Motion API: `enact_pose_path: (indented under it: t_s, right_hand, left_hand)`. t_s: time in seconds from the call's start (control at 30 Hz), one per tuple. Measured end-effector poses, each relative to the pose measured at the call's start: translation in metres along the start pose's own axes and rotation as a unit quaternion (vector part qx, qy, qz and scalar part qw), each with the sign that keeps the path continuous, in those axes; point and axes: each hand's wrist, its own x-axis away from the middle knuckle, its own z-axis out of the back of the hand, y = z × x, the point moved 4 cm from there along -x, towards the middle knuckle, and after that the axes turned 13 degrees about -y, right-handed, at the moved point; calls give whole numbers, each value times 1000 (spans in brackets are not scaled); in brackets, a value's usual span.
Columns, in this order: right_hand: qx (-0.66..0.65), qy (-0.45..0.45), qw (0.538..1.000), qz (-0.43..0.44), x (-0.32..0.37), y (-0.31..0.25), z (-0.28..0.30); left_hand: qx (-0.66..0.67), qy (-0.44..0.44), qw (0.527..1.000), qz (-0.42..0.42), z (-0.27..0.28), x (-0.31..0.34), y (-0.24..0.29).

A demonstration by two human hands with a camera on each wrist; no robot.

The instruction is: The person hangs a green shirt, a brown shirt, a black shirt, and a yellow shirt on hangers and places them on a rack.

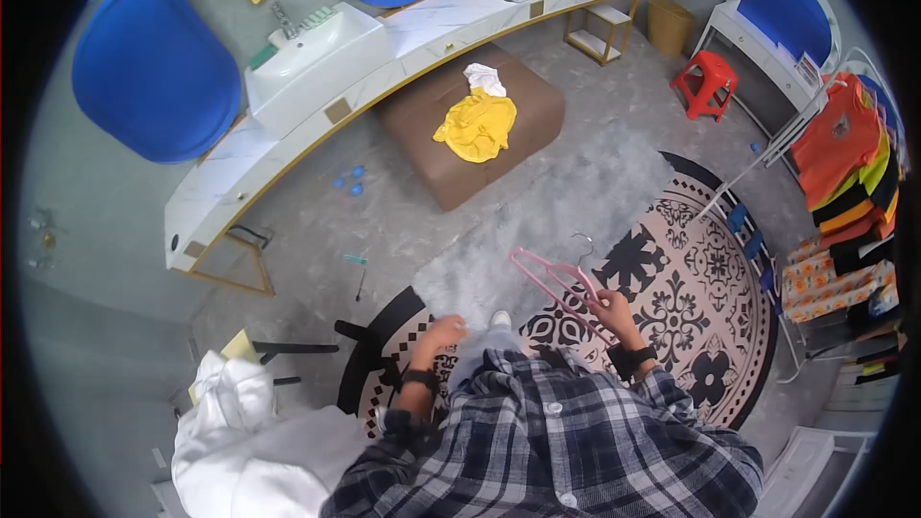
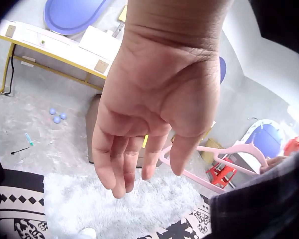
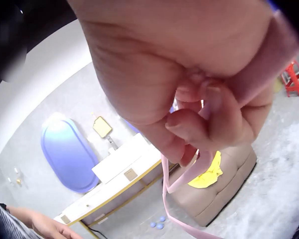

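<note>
My right hand (image 1: pixel 616 315) grips a pink clothes hanger (image 1: pixel 574 270) with a metal hook, its frame pointing forward and left over the rug. In the right wrist view, curled fingers (image 3: pixel 217 107) wrap around the hanger's pink bar (image 3: pixel 192 173). My left hand (image 1: pixel 441 336) holds nothing; the left wrist view shows its palm, with loosely extended fingers (image 2: pixel 118 167) hanging down. Beyond both hands, a crumpled yellow garment (image 1: pixel 478 127) and a white cloth (image 1: pixel 484 80) lie on a brown ottoman (image 1: pixel 413 125).
A clothes rack with an orange shirt (image 1: pixel 838 139) stands at right, near a red stool (image 1: pixel 705 84). A long counter with a white sink (image 1: pixel 317 62) curves along the wall. Several blue balls (image 1: pixel 356 189) lie on the floor. White fabric (image 1: pixel 259 451) lies at my left.
</note>
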Motion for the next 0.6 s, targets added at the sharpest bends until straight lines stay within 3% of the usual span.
enact_pose_path:
  t_s: [0.1,0.13,0.2,0.27,0.47,0.53,0.6]
  right_hand:
    - [-12,83,996,35,-56,-6,15]
    - [-16,88,996,-5,-70,-19,27]
    - [-149,44,981,-120,-100,-14,42]
    - [-77,107,991,-33,-128,-18,57]
    - [-110,71,985,-110,-275,0,98]
    - [-92,107,989,-53,-324,5,97]
    - [-40,111,992,-46,-372,-3,118]
  left_hand:
    - [-14,-45,998,31,86,-72,1]
    - [7,-34,999,28,115,-97,7]
    - [48,-11,998,23,165,-144,17]
    - [47,3,999,27,201,-184,28]
    - [34,101,994,-36,292,-328,24]
    - [5,92,995,29,324,-360,24]
    - [-23,94,995,27,346,-395,33]
